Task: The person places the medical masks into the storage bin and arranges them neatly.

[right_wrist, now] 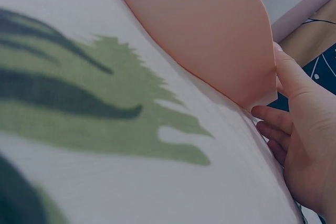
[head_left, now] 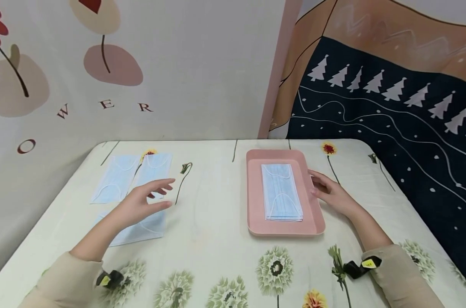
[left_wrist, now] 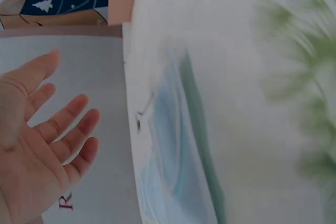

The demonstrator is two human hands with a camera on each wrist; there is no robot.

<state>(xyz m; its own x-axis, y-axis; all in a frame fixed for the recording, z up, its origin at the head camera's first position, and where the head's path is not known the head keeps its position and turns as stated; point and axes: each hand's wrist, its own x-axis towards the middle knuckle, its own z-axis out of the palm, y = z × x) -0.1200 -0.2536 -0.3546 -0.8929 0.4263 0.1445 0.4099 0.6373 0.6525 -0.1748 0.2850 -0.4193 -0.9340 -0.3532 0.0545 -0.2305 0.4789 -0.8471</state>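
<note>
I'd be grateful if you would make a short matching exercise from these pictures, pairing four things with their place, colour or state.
Things
1. left hand
2. right hand
3. tray
4. mask pile

Places, colours, states
A. light blue, lying inside the tray
B. on the same side of the table as the loose masks, holding nothing
C. pink, with a raised rim
D. at the tray's right-hand edge

Right pairs: 1-B, 2-D, 3-C, 4-A.
</note>
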